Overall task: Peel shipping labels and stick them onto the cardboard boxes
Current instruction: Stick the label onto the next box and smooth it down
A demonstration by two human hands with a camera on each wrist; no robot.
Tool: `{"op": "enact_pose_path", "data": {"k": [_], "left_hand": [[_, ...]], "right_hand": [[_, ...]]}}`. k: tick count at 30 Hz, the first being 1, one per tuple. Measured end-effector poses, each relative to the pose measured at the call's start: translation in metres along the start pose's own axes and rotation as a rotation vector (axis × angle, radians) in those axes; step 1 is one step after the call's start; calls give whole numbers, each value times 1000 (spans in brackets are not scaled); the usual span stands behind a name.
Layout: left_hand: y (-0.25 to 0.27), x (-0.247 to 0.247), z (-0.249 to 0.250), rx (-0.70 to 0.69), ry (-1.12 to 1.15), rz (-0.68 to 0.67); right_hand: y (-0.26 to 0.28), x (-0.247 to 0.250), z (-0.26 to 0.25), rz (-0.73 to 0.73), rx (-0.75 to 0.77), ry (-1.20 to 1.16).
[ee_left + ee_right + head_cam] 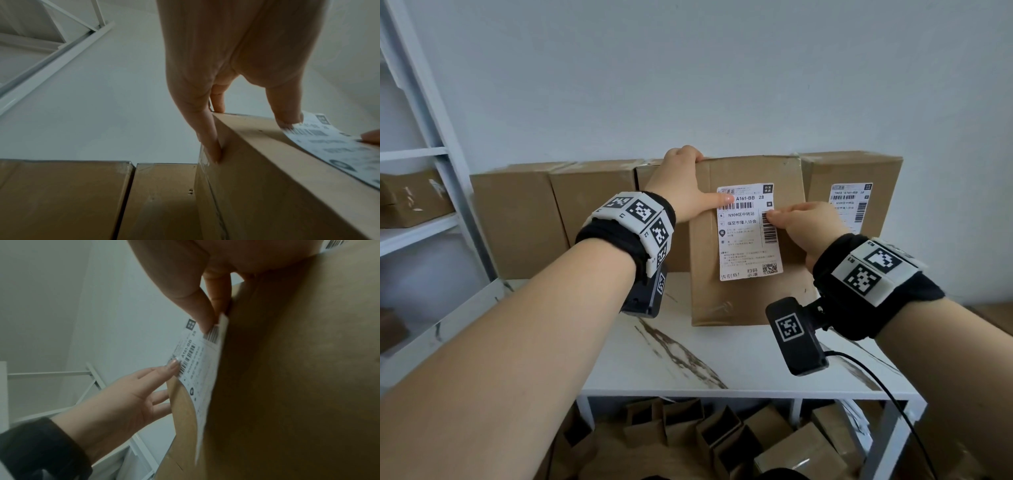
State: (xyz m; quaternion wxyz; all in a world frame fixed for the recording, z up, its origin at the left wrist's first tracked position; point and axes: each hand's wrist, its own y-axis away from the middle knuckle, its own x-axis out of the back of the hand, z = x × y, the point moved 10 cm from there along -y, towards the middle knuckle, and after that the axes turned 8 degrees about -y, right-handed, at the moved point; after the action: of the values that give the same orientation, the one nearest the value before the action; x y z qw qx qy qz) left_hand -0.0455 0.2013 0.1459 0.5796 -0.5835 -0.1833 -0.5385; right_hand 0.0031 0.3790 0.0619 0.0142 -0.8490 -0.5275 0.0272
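Note:
A cardboard box (pixel 743 301) stands on the table, tipped toward me, with a white shipping label (pixel 746 240) on its front face. My left hand (pixel 688 181) grips the box's top left corner, fingers over the top edge and thumb pressing the label's upper left. My right hand (pixel 804 226) holds the label's right edge, thumb on the barcode. In the right wrist view that edge of the label (pixel 197 369) stands a little off the box (pixel 298 386), pinched between thumb and finger. The left wrist view shows the thumb on the label (pixel 339 146).
More cardboard boxes (pixel 517 219) line the wall behind; the one at the right (pixel 825 178) carries a label (pixel 851 205). A white shelf unit (pixel 431 154) stands at the left. The marbled white table (pixel 688 363) has open cartons (pixel 722 435) beneath it.

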Motion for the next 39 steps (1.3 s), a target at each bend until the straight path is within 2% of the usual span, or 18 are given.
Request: {"op": "enact_pose_path", "data": {"k": [39], "left_hand": [[-2, 2, 1, -7, -8, 81]], "right_hand": [[5, 2, -7, 42, 150, 89]]}}
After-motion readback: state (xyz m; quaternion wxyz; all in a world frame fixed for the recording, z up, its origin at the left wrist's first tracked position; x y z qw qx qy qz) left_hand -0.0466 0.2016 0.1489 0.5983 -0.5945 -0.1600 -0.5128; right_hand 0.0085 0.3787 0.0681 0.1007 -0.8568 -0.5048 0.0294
